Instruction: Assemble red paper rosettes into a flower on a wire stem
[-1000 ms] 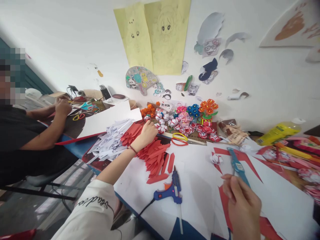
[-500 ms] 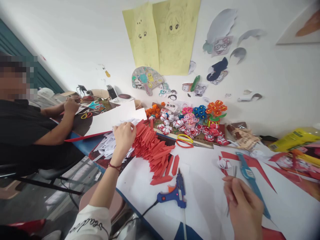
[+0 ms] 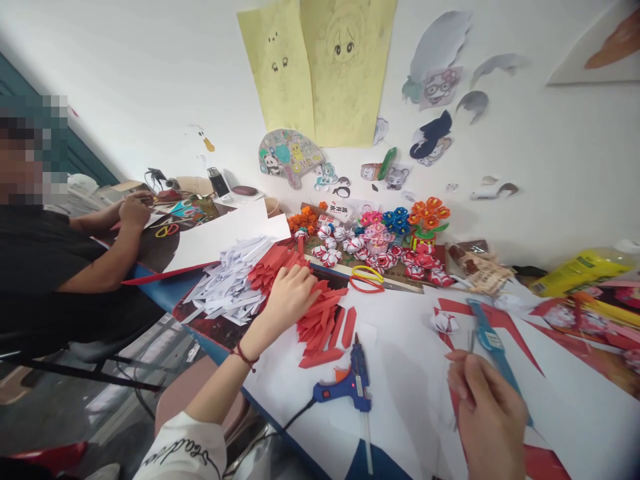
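In the head view, the left hand (image 3: 293,297) was half curled over pointed red paper strips (image 3: 317,327), heaped inside the desk's (image 3: 165,293) left edge; its grip was hidden. The right hand (image 3: 487,407) pinched thin tweezers (image 3: 471,340), partly covered.

Left grip (image 3: 293,293) | shifted off white paper strips (image 3: 233,277) | now over red paper strips (image 3: 320,327)

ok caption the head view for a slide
Left hand over red paper strips, blue glue gun between, right hand gripping thin tool
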`<state>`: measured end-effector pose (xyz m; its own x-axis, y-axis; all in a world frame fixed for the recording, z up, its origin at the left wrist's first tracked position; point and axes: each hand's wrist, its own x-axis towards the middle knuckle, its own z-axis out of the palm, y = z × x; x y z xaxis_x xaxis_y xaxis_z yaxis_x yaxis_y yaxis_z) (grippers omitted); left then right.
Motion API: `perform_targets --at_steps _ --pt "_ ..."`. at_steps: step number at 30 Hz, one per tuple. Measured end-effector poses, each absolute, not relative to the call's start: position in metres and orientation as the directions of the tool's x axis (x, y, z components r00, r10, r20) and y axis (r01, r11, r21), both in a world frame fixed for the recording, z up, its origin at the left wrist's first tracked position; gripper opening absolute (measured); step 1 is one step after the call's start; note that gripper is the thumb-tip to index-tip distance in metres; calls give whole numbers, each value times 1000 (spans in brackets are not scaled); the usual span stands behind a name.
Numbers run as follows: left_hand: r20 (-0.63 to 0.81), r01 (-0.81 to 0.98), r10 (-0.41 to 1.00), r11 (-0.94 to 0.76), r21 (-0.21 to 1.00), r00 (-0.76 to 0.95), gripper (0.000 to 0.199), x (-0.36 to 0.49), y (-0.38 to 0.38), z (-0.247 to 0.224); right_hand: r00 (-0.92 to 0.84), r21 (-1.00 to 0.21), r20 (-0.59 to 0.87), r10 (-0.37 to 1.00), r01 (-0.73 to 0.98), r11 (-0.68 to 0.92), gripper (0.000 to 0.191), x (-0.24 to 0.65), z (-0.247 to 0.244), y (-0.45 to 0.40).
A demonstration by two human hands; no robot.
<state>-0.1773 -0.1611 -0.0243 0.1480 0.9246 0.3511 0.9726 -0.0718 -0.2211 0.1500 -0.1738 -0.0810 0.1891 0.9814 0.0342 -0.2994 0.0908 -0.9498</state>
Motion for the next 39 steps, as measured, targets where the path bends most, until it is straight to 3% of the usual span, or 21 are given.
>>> perform_targets --at_steps 5,8,16,20,26,30,33,39 --pt "283 946 921 -192 -262 266 34 -156 -147 -46 205 -956 44 978 -275 100 23 153 -80 -175" --pt "264 936 920 -213 -280 289 30 -154 -139 -54 217 -959 26 976 -269 85 24 156 -80 -177" --pt "292 950 932 -128 -286 214 15 -155 -139 -57 227 -959 17 974 -272 80 24 159 -81 -178" --pt "349 964 930 -17 -264 112 17 -160 -143 -45 222 -955 26 975 -282 89 23 156 -80 -178" --pt "524 930 827 331 -162 -203 24 -207 -152 -8 236 -958 -4 972 -280 64 22 153 -79 -179" --pt "561 900 781 414 -134 -276 24 -225 -157 -4 239 -953 6 971 -293 78 21 152 -80 -179" --pt "560 920 797 363 -145 -226 24 -208 -165 -15 210 -954 12 978 -292 74 21 151 -81 -179" --pt "379 967 918 -15 -255 114 20 -156 -185 -56 209 -963 -6 978 -266 51 24 151 -80 -180"
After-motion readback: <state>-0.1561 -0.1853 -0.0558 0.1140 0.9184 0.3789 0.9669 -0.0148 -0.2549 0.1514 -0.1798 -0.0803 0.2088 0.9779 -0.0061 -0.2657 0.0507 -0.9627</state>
